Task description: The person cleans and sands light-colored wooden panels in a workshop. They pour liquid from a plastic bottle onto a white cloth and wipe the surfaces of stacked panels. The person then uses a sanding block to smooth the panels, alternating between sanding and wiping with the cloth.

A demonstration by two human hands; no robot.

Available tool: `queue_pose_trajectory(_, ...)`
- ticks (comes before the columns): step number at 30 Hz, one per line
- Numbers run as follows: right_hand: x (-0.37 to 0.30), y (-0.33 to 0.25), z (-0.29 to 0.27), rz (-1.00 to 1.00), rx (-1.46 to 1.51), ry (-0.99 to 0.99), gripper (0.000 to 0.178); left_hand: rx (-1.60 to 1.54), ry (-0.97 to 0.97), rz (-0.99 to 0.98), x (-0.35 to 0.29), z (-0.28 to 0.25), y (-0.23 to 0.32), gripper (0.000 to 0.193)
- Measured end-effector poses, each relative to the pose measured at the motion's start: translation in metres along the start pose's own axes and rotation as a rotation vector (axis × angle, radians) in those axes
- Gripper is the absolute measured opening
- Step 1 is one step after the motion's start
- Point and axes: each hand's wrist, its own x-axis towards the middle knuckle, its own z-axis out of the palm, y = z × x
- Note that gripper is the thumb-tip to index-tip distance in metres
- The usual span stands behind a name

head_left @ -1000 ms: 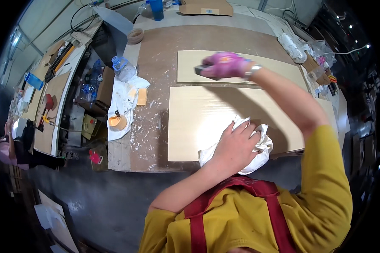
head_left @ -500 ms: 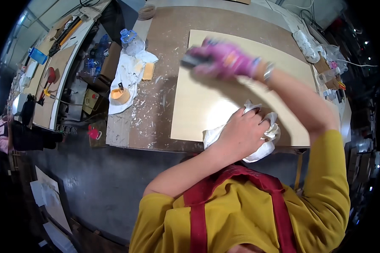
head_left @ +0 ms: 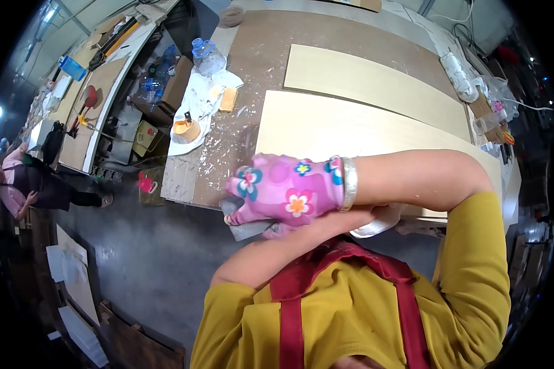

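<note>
My right hand (head_left: 289, 190), in a pink flower-print glove, is closed round a grey sanding block (head_left: 252, 231) at the table's near edge. Its forearm crosses over my bare left forearm. Of my left hand (head_left: 360, 216) only a part shows, and its fingers are hidden under the right arm, beside a bunched white cloth (head_left: 378, 224). A pale flat panel (head_left: 332, 126) lies beneath and beyond my arms. Behind it a second pale panel (head_left: 369, 77) shows as a strip, partly overlapped by the nearer one.
On the table's left, a white rag (head_left: 191, 126) carries a clear plastic bottle (head_left: 208, 58), a yellowish block (head_left: 228, 99) and a cut-down orange container (head_left: 186, 130). Plastic-wrapped items (head_left: 458, 77) line the right edge. Another person (head_left: 34, 184) stands far left beside a side bench.
My right hand has swept from the panel's far left to the near edge, crossing over my left arm. The top panel has slid toward me, uncovering the panel behind.
</note>
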Motion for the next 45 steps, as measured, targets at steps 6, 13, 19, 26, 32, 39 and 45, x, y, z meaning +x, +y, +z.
queue_pose_trajectory(6,-0.007,0.042,-0.012,0.603,0.362,-0.004,0.034,1.027,-0.072,0.186,0.032,0.001,0.016,0.042)
queue_pose_trajectory(13,-0.017,-0.032,-0.080,0.467,0.833,0.053,0.055,0.725,0.153,-0.061,0.007,-0.005,0.029,0.039)
queue_pose_trajectory(19,-0.225,-0.103,-0.131,0.840,-0.066,0.417,0.061,0.851,0.461,0.076,0.032,-0.104,0.111,0.037)
queue_pose_trajectory(26,-0.251,-0.184,-0.062,1.085,-0.300,-0.049,0.058,1.412,0.271,0.125,0.084,-0.145,0.029,0.037)
queue_pose_trajectory(32,-0.039,-0.083,0.033,0.660,-0.279,0.214,0.041,1.411,0.167,0.127,0.094,-0.145,0.021,0.045)
queue_pose_trajectory(39,-0.098,-0.136,0.013,0.972,-0.372,0.164,0.068,1.369,0.105,0.236,0.090,-0.154,0.021,0.040)
queue_pose_trajectory(45,-0.098,-0.157,0.020,1.084,-0.341,0.328,0.058,1.187,0.121,0.358,0.085,-0.171,0.013,0.039)
